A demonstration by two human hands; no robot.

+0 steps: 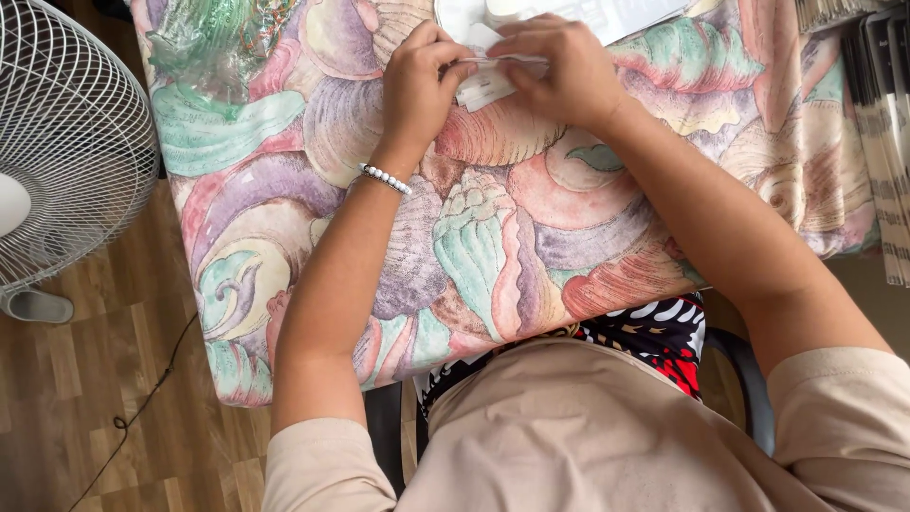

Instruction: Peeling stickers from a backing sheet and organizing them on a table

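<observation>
Both pinched on a small white paper slip (pixel 485 81) at twelve o'clock on the shell-print cloth (pixel 284 190): left hand (pixel 417 85), right hand (pixel 559 71). Could tear if tugged apart; fan (pixel 66 142) at nine o'clock might blow loose papers.

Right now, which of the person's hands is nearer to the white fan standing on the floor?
The left hand. It works on the small white paper piece on the fan's side of the table, while the right hand sits just beyond it, farther from the fan.
</observation>
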